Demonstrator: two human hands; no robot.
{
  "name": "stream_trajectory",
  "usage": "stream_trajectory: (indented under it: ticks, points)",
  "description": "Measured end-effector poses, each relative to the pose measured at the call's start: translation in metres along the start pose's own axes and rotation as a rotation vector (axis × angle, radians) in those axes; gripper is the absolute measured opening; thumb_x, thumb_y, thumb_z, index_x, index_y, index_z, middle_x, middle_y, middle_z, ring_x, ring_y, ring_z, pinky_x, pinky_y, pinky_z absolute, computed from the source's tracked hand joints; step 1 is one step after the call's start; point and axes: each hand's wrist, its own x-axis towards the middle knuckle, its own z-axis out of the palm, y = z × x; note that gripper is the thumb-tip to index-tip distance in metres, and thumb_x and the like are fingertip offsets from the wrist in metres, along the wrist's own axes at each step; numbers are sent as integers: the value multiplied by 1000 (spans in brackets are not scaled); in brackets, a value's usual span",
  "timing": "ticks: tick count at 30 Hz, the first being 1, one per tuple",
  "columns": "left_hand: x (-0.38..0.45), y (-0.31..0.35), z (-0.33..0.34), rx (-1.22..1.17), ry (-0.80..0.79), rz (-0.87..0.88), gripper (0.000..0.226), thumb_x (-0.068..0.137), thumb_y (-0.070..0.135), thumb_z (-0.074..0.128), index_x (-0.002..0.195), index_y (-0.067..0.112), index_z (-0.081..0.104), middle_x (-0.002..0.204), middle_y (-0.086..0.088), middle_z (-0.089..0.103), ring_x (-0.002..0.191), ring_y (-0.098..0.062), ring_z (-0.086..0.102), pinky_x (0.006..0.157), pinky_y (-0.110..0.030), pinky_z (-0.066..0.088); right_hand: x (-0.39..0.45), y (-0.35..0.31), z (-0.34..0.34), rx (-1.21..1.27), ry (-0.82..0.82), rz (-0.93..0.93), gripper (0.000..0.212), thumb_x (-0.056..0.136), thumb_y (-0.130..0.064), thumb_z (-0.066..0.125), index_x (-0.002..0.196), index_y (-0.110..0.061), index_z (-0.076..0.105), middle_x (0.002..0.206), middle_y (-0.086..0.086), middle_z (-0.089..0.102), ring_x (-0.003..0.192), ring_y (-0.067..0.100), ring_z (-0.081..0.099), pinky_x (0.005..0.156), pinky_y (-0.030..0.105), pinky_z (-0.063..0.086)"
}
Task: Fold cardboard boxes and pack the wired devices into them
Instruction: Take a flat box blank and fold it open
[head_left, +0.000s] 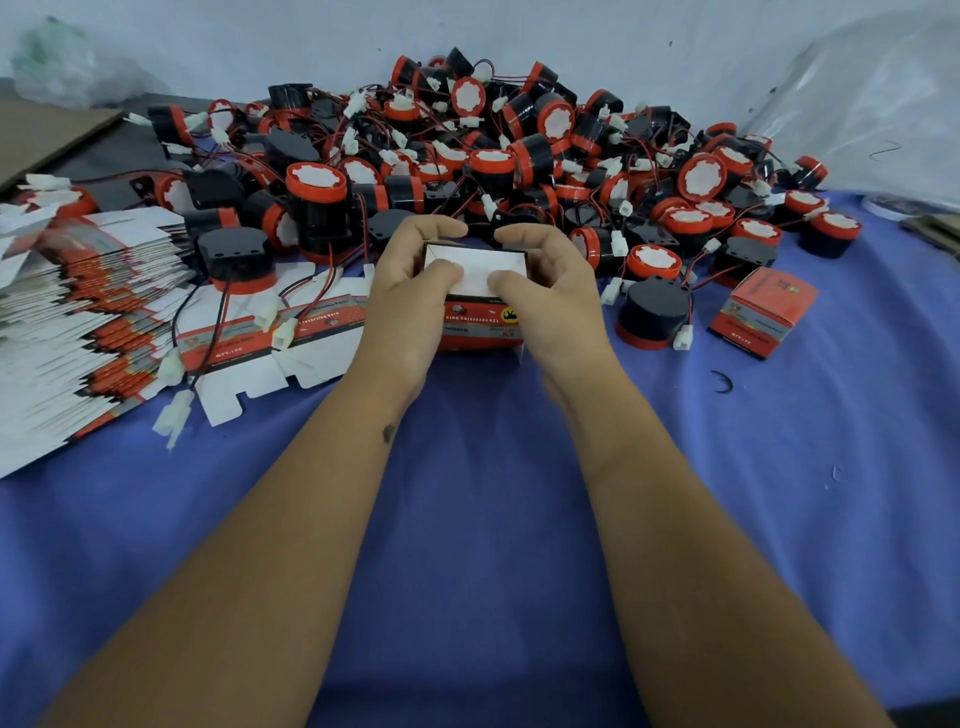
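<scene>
Red printed carton (478, 317) upright, white flaps facing up, my left hand (410, 291) and right hand (545, 291) gripping it, thumbs pressing flaps

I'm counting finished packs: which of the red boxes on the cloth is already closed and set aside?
The red box standing alone at the right, untouched. The other box sits between the left hand and right hand, flaps being pressed.
</scene>
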Motion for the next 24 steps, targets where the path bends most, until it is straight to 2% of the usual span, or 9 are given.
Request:
stream_trajectory:
  ticks: [5,8,10,13,15,18,20,22,24]
  points:
    - [-1,0,0,60,4,31,42,84,-3,50,92,36,65,99,7,65,84,-7,64,62,-24,53,-1,-2,-1,-58,26,-42,34,83,8,58,91,-25,64,89,-5,64,79,7,59,68,27,54]
    - [-1,-1,0,16,18,11,38,89,1,51,100,35,64,96,14,65,78,1,65,61,-20,52,0,-3,0,17,118,35,20,95,-13,58,85,-28,66,83,-10,66,79,6,60,72,27,52]
    - [-1,-1,1,-17,37,-15,33,94,6,49,110,32,61,98,13,63,74,5,64,61,-17,51,1,-1,-2,20,161,144,32,100,-33,49,74,-29,65,79,-18,69,82,3,63,76,23,51]
    - [-3,1,4,-1,22,-52,27,101,12,45,123,26,53,103,9,59,75,9,62,63,-14,50,2,3,-3,-210,127,227,47,95,-61,34,87,-31,68,112,-9,68,111,19,60,98,42,47]
    - [-5,3,4,54,8,14,24,103,18,41,121,24,55,106,8,59,85,3,61,72,-18,50,1,0,0,-147,120,248,50,90,-68,35,80,-30,65,116,-2,65,116,28,60,100,50,47]
    - [-10,5,1,223,25,298,32,103,30,32,121,24,57,117,12,57,110,-3,52,97,-22,42,1,-7,-2,84,96,237,40,97,-53,45,78,-29,71,89,-2,74,81,19,70,67,36,58]
    - [-8,3,0,408,73,382,41,102,37,28,132,25,53,132,21,47,131,-5,37,114,-31,28,3,-8,-5,230,80,188,25,95,-35,52,85,-28,74,92,-2,72,83,19,68,63,31,55]
    - [-4,0,0,353,49,200,57,95,49,32,146,27,41,149,15,36,143,-10,27,118,-35,22,4,-6,-9,346,84,115,21,93,-13,51,92,-21,71,104,4,66,90,20,62,66,30,52]
    - [0,0,-1,45,-39,-107,71,86,58,43,150,28,38,151,4,43,138,-14,42,115,-36,32,6,-5,-11,401,80,42,28,91,5,48,101,-15,64,115,11,59,96,23,59,69,31,52]
